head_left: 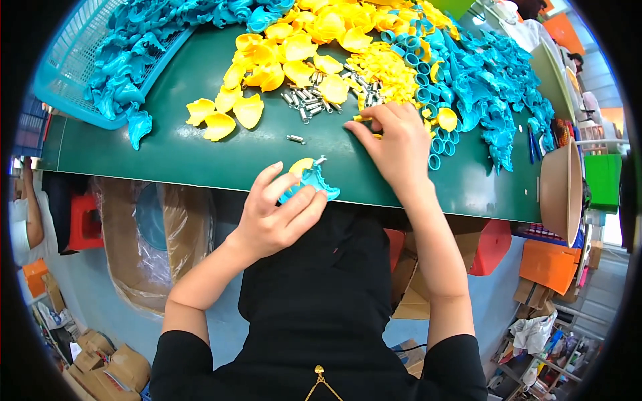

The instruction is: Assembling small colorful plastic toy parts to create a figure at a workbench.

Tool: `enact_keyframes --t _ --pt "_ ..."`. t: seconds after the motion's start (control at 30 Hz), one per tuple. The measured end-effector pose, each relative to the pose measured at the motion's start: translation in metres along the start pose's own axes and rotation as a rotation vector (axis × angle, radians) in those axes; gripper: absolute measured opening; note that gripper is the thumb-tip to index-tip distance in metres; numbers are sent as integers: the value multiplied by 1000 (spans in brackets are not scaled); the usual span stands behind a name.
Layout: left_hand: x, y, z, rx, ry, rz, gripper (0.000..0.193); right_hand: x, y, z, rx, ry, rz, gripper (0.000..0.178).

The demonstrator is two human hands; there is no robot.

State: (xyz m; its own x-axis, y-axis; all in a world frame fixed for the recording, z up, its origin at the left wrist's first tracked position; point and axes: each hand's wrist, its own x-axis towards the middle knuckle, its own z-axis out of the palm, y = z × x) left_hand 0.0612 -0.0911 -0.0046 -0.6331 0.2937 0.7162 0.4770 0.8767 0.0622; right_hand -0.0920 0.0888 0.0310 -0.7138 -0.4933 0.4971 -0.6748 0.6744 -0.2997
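My left hand (277,212) is closed around a blue-and-yellow plastic shell part (319,180) at the table's near edge. A small metal spring (320,160) sticks out of its top. My right hand (400,144) reaches over the table, thumb and forefinger pinching a small yellow plastic piece (362,118). Just beyond those fingers lies a heap of small yellow pieces (388,70). Metal springs (307,103) are piled to its left, and a single spring (295,139) lies apart, nearer me. Short blue tubes (435,162) lie right of my right hand.
Curved yellow shells (264,73) cover the green table's (194,150) far middle. Blue shaped pieces (498,87) are heaped at right; more fill a blue basket (67,100) at far left. A beige tub (560,190) stands off the right end. Below is a plastic-lined carton (117,267).
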Motion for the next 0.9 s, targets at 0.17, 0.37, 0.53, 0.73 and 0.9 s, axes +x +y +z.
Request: enact_keyframes --t 0.17,0.37,0.53,0.73,0.9 --pt "11 3 6 -41 -65 69 24 -4 -2 -8 86 -30 52 12" --pt "8 4 9 -30 -17 63 26 -53 -34 -31 731 -200 355 11" --pt "9 4 10 -27 -14 81 27 -67 -42 -12 480 -14 142 15" --pt "10 2 12 -5 -8 97 22 -68 -49 -16 334 -10 50 20" --pt "14 1 21 -84 108 98 24 -53 -42 -41 273 -162 -39 20"
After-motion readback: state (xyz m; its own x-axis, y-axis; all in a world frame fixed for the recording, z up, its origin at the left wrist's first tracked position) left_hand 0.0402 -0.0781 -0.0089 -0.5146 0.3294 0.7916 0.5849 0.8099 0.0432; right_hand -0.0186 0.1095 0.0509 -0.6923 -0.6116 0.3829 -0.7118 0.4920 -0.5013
